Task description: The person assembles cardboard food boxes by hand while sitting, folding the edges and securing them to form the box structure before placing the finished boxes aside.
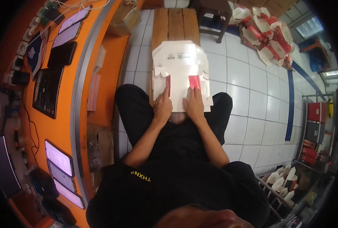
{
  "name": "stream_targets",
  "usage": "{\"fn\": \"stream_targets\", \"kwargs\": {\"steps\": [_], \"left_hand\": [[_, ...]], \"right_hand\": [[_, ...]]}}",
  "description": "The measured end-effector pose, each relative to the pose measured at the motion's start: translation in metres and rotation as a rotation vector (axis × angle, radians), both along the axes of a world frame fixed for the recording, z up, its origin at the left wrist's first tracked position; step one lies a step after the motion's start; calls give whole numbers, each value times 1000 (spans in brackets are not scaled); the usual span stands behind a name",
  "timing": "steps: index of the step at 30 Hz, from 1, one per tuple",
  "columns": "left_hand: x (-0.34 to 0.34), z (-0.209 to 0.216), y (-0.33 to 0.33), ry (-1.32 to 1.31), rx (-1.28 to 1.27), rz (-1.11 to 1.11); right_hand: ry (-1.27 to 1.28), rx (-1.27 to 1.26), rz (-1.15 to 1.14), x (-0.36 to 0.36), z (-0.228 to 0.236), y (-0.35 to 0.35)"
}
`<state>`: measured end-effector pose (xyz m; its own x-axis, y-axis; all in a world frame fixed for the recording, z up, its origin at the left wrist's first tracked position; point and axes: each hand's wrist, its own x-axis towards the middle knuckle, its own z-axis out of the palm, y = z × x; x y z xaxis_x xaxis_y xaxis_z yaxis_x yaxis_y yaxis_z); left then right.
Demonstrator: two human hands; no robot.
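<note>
A white flat cardboard box blank (pixel 179 68) lies on the wooden bench (pixel 171 22) between my knees. Its outline has cut corners and slots, and small dark print shows on the far panel. Two red flaps stand out on it: a narrow left flap (pixel 168 85) and a wider right flap (pixel 194 81). At the near left part of the blank, my left hand (pixel 163 107) is closed on the card, fingertips at the left flap. My right hand (pixel 194 104) grips the near right part, its fingers against the right flap. The undersides of both hands are hidden.
Along my left runs an orange counter (pixel 68 125) with several phones, a tablet (pixel 47 91) and cables. A pile of red and white cartons (pixel 268 36) lies on the tiled floor at the far right. A dark stool (pixel 214 11) stands beyond; a metal rack (pixel 309 129) is at right.
</note>
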<state>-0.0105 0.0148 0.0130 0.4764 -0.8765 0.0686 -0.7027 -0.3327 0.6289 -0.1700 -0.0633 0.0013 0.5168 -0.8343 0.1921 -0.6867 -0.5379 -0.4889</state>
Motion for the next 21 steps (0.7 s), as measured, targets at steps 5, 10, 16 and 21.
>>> {"fn": "stream_targets", "kwargs": {"steps": [5,10,16,21], "left_hand": [[5,-5,-4,186,-208,39],[11,1,-4,557,-153,101],[12,-22,0,10,-244,-156],[-1,0,0,-337,41,-202]], "right_hand": [[-164,165,-155,1,13,-10],[-219,160,-255,-14,-4,-28],[-91,78,-193,-14,-11,-26],[181,-30,-124,-4,5,-17]]}}
